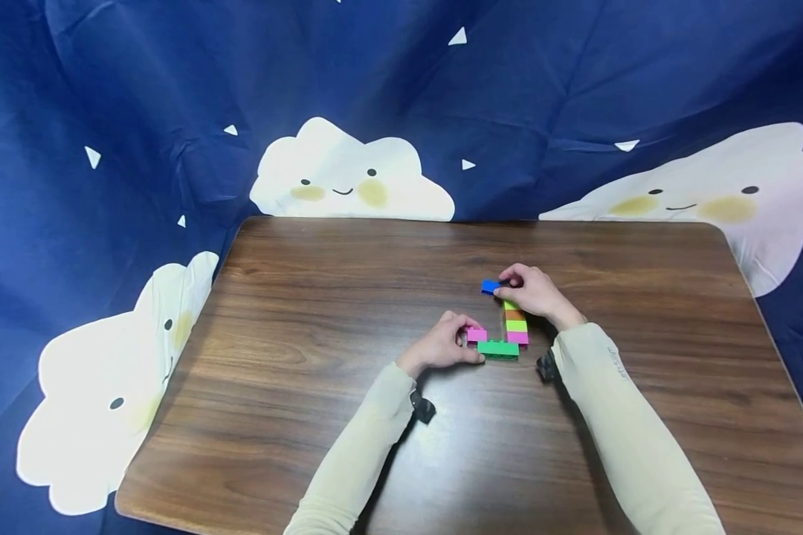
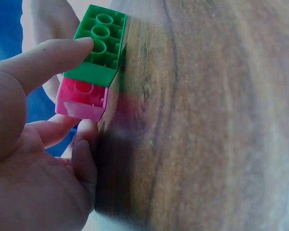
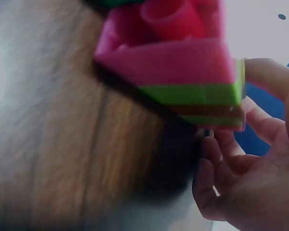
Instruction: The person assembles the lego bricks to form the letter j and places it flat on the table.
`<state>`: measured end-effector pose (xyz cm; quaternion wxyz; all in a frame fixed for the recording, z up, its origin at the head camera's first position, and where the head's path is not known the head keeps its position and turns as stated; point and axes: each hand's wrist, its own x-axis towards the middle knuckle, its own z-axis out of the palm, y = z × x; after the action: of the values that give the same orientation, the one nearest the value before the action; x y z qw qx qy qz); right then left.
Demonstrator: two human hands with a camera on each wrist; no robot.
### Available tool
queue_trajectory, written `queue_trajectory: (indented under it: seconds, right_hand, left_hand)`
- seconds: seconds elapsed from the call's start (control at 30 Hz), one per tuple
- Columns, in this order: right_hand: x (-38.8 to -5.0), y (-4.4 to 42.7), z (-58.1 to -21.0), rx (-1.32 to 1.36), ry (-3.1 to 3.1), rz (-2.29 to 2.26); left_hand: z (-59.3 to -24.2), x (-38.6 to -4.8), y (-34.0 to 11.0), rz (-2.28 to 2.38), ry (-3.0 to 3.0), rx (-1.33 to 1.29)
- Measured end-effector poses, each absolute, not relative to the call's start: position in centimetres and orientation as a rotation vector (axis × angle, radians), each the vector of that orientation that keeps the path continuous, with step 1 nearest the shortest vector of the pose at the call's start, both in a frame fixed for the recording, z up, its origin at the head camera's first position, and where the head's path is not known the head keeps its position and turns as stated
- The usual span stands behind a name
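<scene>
Toy building bricks form a joined, U-like shape lying sideways on the table. My left hand [image 1: 442,345] grips its near left corner. In the left wrist view the thumb presses the hollow underside of the long green brick [image 2: 100,45], and fingers reach behind the small pink brick [image 2: 81,103]. My right hand [image 1: 535,292] pinches the far end, by the blue brick [image 1: 490,287]. From there a column runs back through yellow-green, an orange brick [image 1: 515,316], a lime brick [image 1: 517,326] and another pink brick [image 3: 178,65]. The right fingertips are partly hidden behind the column in the right wrist view.
The bricks and both hands are over a brown wood-grain table [image 1: 321,312], right of its middle. Behind it hangs a dark blue curtain [image 1: 388,67] with white clouds. Each wrist carries a small black camera, such as the left wrist camera [image 1: 423,407].
</scene>
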<state>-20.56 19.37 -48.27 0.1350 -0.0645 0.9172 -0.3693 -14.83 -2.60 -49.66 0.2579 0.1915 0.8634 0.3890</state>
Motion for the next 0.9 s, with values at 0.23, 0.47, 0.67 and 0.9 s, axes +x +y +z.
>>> queue_trajectory:
  seconds: [0.23, 0.47, 0.67, 0.9]
  right_hand:
    - [-21.1, 18.3, -48.0, -0.187, 2.669, -0.980]
    - [-21.9, 17.9, -47.9, -0.046, 2.573, -1.012]
    - [-22.2, 17.8, -47.7, -0.006, 2.534, -1.039]
    - [-22.2, 17.7, -47.6, -0.022, 2.489, -1.109]
  left_hand:
    - [-49.8, -14.7, -2.6, 1.048, 2.348, 0.521]
    - [-49.8, -14.8, -2.6, 1.055, 2.353, 0.512]
    - [-49.7, -14.8, -2.6, 1.061, 2.350, 0.501]
    - [-49.7, -14.6, -2.6, 1.048, 2.367, 0.514]
